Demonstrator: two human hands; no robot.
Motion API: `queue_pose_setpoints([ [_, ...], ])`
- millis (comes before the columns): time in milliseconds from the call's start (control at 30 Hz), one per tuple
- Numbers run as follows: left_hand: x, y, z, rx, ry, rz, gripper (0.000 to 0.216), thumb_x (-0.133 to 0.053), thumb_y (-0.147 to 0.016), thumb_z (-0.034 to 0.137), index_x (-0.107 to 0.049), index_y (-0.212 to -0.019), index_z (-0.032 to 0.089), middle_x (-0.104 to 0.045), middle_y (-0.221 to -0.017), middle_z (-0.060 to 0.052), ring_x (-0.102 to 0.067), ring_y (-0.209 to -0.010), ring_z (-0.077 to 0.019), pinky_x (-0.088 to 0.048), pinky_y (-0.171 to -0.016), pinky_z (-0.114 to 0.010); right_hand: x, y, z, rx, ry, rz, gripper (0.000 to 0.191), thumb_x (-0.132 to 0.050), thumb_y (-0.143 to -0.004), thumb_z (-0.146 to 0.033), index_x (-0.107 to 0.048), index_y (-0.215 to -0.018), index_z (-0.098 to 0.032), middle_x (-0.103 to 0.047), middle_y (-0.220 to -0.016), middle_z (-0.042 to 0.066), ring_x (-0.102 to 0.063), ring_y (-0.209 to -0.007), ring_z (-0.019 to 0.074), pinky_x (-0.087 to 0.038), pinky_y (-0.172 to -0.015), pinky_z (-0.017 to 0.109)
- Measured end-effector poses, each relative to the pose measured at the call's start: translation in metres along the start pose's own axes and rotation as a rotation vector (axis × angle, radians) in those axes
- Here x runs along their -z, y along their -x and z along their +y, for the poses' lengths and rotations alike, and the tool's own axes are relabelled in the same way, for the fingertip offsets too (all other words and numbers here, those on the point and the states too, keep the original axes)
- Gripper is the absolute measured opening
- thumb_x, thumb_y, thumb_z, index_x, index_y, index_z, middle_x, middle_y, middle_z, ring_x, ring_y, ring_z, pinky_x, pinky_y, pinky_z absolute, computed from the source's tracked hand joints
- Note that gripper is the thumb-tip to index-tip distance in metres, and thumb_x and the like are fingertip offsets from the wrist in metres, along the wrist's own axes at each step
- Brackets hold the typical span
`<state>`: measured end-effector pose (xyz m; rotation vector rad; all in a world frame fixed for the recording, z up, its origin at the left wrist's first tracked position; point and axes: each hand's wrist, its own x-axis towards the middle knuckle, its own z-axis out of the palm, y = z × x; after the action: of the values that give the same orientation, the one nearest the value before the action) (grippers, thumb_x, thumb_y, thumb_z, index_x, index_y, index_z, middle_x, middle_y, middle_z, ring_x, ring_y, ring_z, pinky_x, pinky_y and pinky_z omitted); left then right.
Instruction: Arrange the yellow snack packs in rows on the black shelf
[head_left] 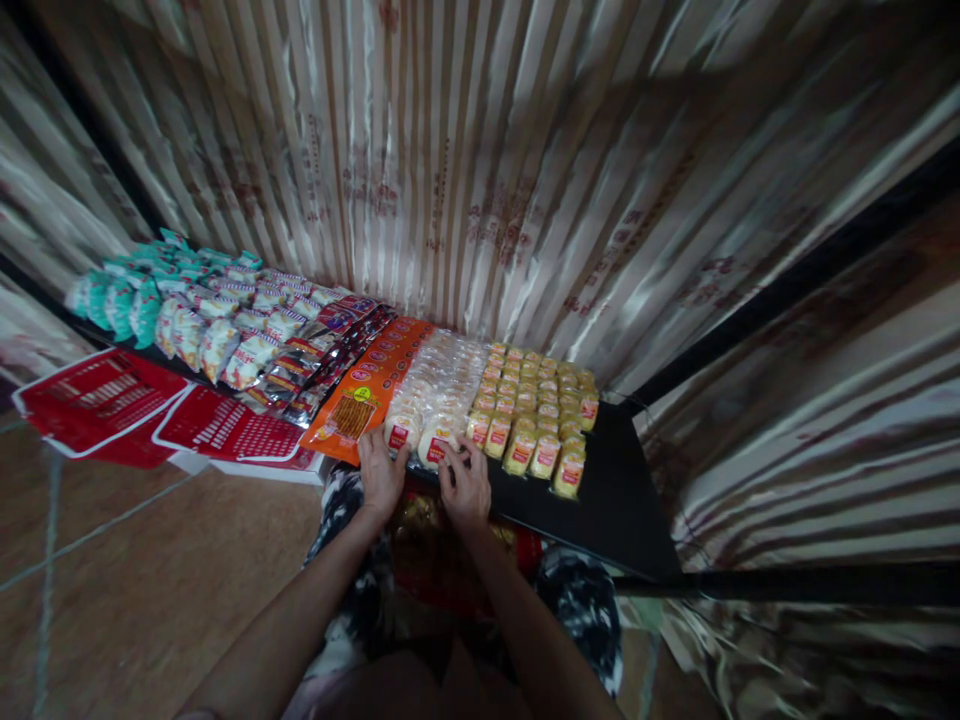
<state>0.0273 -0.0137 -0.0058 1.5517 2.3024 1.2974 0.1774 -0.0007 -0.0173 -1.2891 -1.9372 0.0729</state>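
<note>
Rows of small wrapped snack packets lie on a black table [607, 500]. My left hand [380, 474] rests at the front edge of the table, fingers touching a round pale packet with a red label [402, 430]. My right hand [465, 482] lies next to it, fingers curled over a second round pale packet [437, 442]. Behind these run clear-wrapped round packets [442, 375]. To their right stand rows of yellow packets with red labels [536, 410]. Orange flat packs [367, 395] lie left of my left hand.
Further left are dark snack packs [322, 350], white-and-red packets [225, 335] and teal packets [124, 300]. Red plastic baskets [150, 410] sit at the left below them. Striped curtains [480, 170] hang behind and on the right. A tiled floor [165, 570] lies left of my legs.
</note>
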Motion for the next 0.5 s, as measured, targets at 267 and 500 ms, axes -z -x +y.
queue_pose_setpoints([
  [267,0.001,0.004,0.0,-0.009,0.065,0.023,0.039,-0.052,-0.081,0.027,-0.047,-0.117,0.014,-0.045,-0.113,-0.012,-0.042,-0.111,-0.0259,-0.038,-0.098,-0.044,0.006,-0.002,0.0,0.01,-0.064,0.001,0.033,-0.05,-0.083,-0.024,-0.062,-0.113,-0.029,-0.043,-0.122,0.007,-0.049,-0.089,0.0163,-0.047,-0.084,0.034],
  [500,0.019,0.017,0.003,-0.031,0.116,0.07,0.025,-0.045,-0.083,0.022,-0.056,-0.104,0.015,-0.051,-0.103,-0.011,-0.049,-0.103,-0.0229,-0.041,-0.094,-0.04,0.018,0.02,-0.01,-0.003,-0.215,-0.019,0.032,-0.046,-0.084,-0.025,-0.061,-0.112,-0.021,-0.051,-0.112,0.011,-0.054,-0.088,0.0165,-0.048,-0.081,0.031],
])
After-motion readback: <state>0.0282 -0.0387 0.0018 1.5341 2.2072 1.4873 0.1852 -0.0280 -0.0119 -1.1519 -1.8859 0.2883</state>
